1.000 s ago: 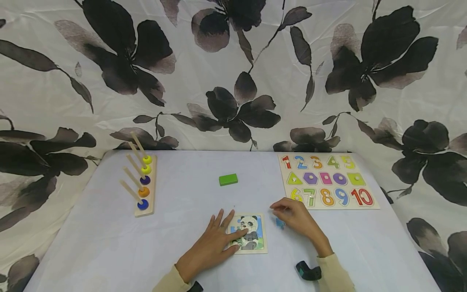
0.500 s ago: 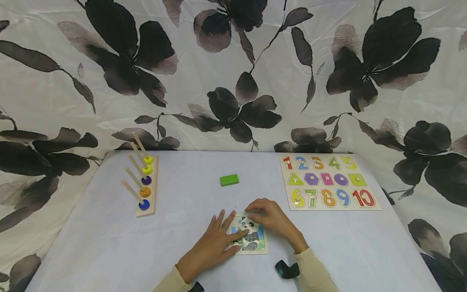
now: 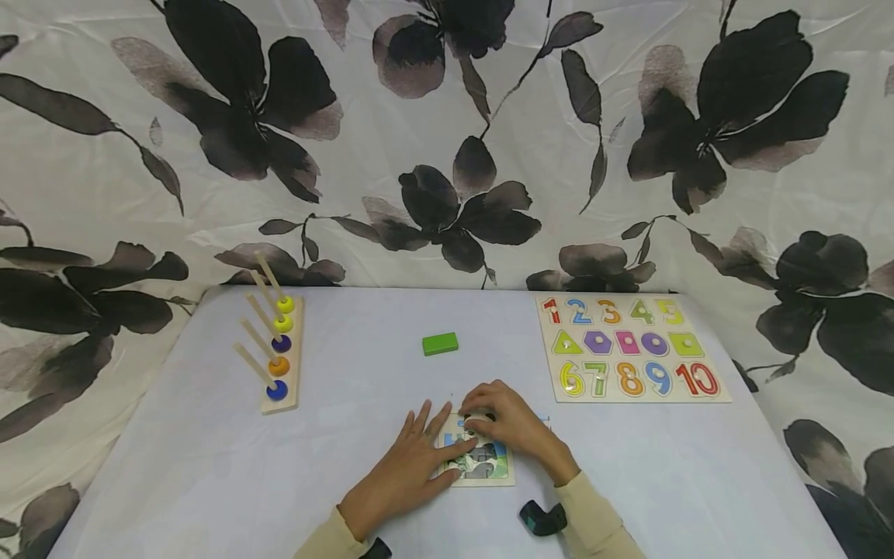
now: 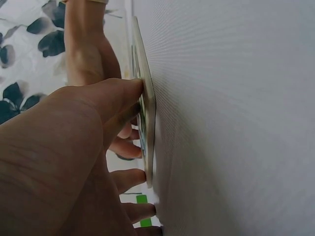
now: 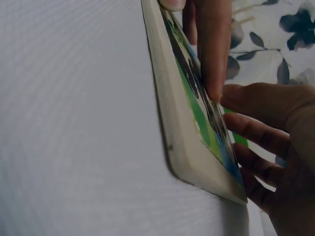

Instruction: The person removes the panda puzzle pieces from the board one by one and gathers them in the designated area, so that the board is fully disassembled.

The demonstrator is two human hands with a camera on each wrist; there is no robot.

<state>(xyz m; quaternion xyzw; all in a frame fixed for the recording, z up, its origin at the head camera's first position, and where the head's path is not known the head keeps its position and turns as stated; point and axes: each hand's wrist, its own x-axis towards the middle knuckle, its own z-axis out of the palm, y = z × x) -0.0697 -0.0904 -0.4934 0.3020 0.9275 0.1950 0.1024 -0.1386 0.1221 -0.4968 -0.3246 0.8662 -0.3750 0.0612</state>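
A small square wooden puzzle (image 3: 500,479) with a panda picture lies on the white-covered table. Across its left side rests my left hand (image 3: 405,473), fingers spread, thumb and index finger on the picture; in the left wrist view the thumb (image 4: 130,91) meets the puzzle's edge. My right hand (image 3: 513,423) is bent over the upper part, where its thumb and index finger pinch a piece at the panda's head, mostly hidden by the fingers. From the right wrist view, the right hand (image 5: 280,142) has its fingertips along the puzzle's far side. A light blue puzzle piece (image 3: 546,420) shows just behind the right hand.
Beyond the puzzle lies a green block (image 3: 440,344). A wooden peg stand (image 3: 293,365) with coloured rings is at the left, and a board of numbers and shapes (image 3: 642,394) at the back right. A floral cloth (image 3: 447,116) hangs behind the table.
My right hand has moved left from beside the blue piece to the top of the panda puzzle, and its fingers have come down on the panda's head. The left hand stays put.
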